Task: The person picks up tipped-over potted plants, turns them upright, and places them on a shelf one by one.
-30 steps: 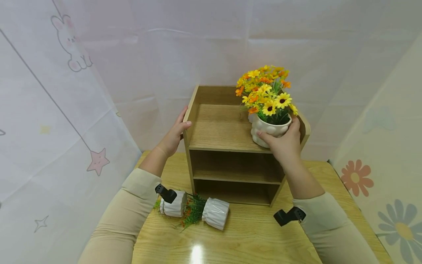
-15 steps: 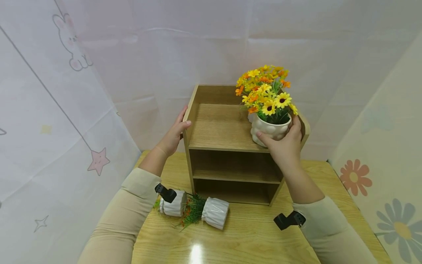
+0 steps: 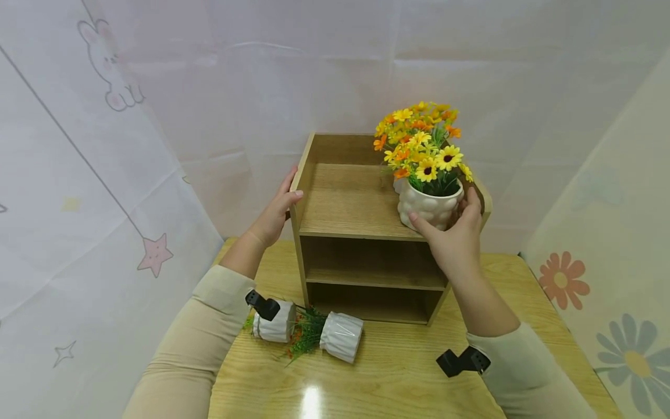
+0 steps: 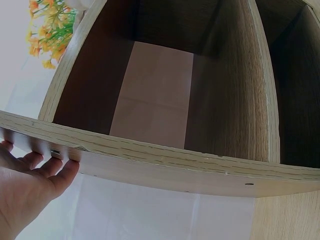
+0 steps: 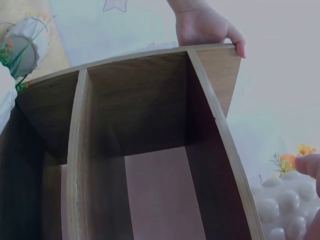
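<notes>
"What was held in the right hand [image 3: 454, 238]?"

"The cream bubble-textured flowerpot [image 3: 426, 208] with yellow daisies [image 3: 437, 166]. It was seen upright on the top board of the wooden shelf unit [image 3: 350, 201]. Its near wall was met by the thumb and its right side was encircled by the other fingers; how firmly it was grasped could not be told."

"And in the left hand [image 3: 274, 215]?"

"Nothing was clasped. The fingers were laid outside the left side panel [image 4: 150, 172], with the thumb rested on its front edge. The fingertips were best shown from the left wrist, set against the outer face beside a small dark slot [image 4: 56, 153]."

"Was anything else shown only from the wrists?"

"The open back of a compartment: pale backdrop [image 4: 155, 95] was framed through it, whereas only dark wood was shown inside from the head."

"And the room around the flowerpot?"

"The narrow space before the right side panel [image 3: 485, 203] was taken up by fingers. The front edge was just beside the base, and a wide stretch of board was left leftward. On the bench [image 3: 408, 372], two white pleated flowerpots [image 3: 342, 336] were seen tipped over."
</notes>
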The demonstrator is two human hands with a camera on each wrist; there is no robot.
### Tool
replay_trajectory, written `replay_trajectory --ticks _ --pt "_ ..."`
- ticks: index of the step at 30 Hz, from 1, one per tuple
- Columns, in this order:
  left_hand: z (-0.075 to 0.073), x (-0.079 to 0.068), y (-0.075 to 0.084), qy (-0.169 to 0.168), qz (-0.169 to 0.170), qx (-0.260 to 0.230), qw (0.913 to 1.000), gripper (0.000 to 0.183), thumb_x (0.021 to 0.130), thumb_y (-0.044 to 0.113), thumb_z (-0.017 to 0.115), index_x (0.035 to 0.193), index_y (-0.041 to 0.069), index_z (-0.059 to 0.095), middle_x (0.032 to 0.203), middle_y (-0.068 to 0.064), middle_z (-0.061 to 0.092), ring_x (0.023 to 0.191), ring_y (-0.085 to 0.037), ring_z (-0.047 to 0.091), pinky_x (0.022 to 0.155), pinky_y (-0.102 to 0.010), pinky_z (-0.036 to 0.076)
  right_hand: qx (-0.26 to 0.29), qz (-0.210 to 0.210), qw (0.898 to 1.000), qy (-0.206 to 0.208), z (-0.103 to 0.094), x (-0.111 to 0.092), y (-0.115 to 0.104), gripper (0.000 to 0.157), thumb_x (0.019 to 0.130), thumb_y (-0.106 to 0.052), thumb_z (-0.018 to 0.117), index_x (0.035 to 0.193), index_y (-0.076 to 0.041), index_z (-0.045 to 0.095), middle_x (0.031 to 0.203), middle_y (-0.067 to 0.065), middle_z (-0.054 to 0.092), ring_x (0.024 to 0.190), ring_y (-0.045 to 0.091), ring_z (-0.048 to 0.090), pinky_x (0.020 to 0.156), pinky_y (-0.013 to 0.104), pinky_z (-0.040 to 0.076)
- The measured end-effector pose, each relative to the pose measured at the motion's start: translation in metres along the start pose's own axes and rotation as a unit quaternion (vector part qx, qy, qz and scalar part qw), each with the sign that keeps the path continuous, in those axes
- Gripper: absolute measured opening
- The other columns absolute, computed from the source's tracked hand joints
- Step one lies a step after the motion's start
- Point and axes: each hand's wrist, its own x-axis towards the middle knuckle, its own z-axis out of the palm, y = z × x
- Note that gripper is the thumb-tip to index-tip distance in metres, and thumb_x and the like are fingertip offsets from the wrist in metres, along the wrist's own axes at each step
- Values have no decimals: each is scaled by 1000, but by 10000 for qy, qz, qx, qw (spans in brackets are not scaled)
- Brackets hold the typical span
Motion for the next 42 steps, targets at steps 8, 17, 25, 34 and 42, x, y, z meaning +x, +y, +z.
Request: replay_trajectory --ticks 8,17,25,34,42 --pt "0 0 0 16 12 -28 10000 75 93 34 37 157 39 -1 166 1 -4 147 -29 15 117 -58 11 343 71 9994 -29 0 -11 0 114 81 -28 78 157 -13 -5 158 13 17 145 21 24 119 37 26" --pt "0 0 -1 14 41 -90 9999 76 93 34 38 158 34 -2 165 -1 -3 147 -30 15 117 -59 11 1 230 9997 -6 -2 -26 -4 112 81 -34 77 158 -17 -3 161 11 9 149 24 15 122 40 17" --pt "0 -1 0 21 16 7 10000 77 92 37 39 158 38 -1 166 0 -4 148 -29 13 117 -59 9 -43 -43 10000 -60 1 -42 -5 110 81 -30 78 158 -12 1 159 15 15 147 28 19 122 42 18" --pt "0 -1 0 5 28 4 10000 77 92 36 38 158 38 -1 166 0 -3 148 -29 13 117 -59 9 -78 -157 9993 -337 5 -54 -2 106 81 -25 79 157 -12 7 160 13 19 148 29 21 121 49 18" --pt "1 -1 0 -5 41 -51 10000 76 92 37 39 158 38 0 166 0 -3 147 -30 15 118 -58 10 -156 -62 9965 -820 11 -63 5 108 81 -23 80 158 -14 5 160 14 19 148 28 20 121 46 19"
